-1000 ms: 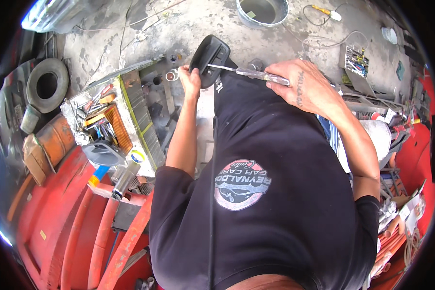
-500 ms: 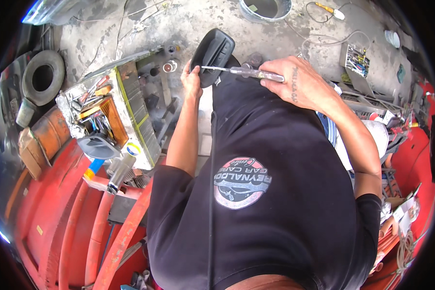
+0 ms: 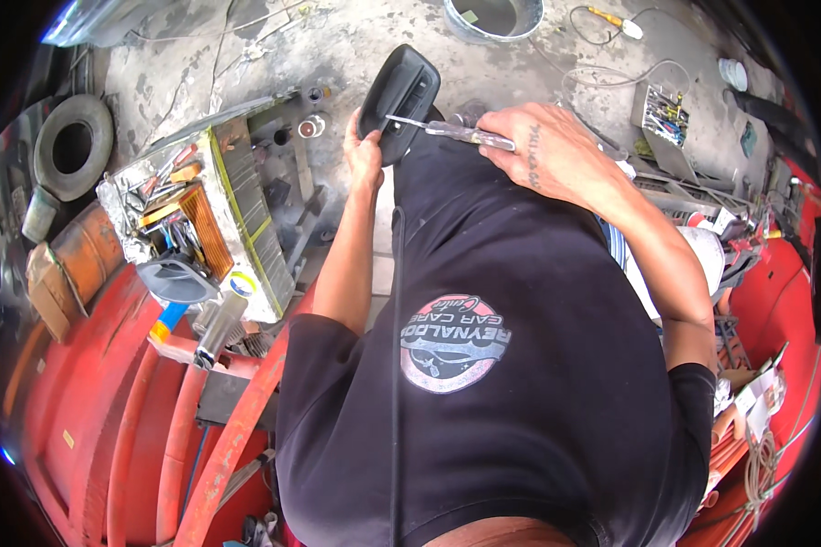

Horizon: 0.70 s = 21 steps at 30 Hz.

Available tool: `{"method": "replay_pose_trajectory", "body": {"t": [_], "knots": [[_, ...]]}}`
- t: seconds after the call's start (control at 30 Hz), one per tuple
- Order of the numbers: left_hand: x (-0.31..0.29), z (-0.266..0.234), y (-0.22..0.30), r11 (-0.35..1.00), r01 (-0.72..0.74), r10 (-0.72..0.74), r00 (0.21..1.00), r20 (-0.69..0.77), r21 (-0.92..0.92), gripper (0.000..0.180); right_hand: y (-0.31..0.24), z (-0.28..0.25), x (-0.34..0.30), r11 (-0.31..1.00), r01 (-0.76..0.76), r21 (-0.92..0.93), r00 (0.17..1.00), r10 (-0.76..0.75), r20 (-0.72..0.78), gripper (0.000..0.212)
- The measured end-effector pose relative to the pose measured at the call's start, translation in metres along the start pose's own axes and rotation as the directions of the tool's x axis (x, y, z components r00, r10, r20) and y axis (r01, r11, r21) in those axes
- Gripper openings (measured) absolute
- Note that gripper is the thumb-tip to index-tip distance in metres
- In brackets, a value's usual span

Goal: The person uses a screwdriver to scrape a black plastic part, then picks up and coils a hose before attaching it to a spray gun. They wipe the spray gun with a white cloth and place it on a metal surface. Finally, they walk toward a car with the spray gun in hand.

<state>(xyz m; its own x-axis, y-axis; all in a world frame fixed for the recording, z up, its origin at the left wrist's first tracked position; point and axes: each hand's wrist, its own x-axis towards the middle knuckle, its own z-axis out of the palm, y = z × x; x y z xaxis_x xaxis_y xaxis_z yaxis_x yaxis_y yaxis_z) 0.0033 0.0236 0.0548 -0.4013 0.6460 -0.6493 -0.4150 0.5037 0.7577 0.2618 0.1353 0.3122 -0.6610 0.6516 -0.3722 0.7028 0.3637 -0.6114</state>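
A hollow black plastic housing (image 3: 397, 80), rounded like a shell with ribs and slots inside, is gripped along its near left edge by my left hand (image 3: 365, 157), thumb on the rim. My right hand (image 3: 547, 150) is closed around the clear handle of a screwdriver (image 3: 470, 135). Its thin metal shaft points left, and the tip lies over the housing's inner side. Whether the tip touches the plastic I cannot tell.
To the left stands a box-like stand (image 3: 269, 264) topped with tools, an orange pleated filter (image 3: 208, 232) and a grey funnel (image 3: 178, 280). A tire (image 3: 73, 148) is farther left. Ahead are a bucket (image 3: 494, 20), cables and a tool tray (image 3: 664, 118) on the concrete floor.
My right hand and the screwdriver have shifted left, with the tip further over the housing. The housing has tipped slightly and moved a little away from me.
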Motion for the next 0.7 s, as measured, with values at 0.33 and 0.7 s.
{"method": "replay_pose_trajectory", "body": {"t": [0.33,0.7], "knots": [[-0.008,-0.016,0.002,0.998,-0.064,0.061,0.993,0.098,0.021,0.063,0.004,0.007,0.012,0.998,0.038,-0.054,0.999,-0.039,-0.010,0.017],[-0.011,-0.007,0.004,0.940,-0.237,0.218,0.971,0.103,0.244,0.060,0.020,0.011,0.015,0.990,-0.038,-0.136,0.999,0.033,-0.038,0.025]]}}
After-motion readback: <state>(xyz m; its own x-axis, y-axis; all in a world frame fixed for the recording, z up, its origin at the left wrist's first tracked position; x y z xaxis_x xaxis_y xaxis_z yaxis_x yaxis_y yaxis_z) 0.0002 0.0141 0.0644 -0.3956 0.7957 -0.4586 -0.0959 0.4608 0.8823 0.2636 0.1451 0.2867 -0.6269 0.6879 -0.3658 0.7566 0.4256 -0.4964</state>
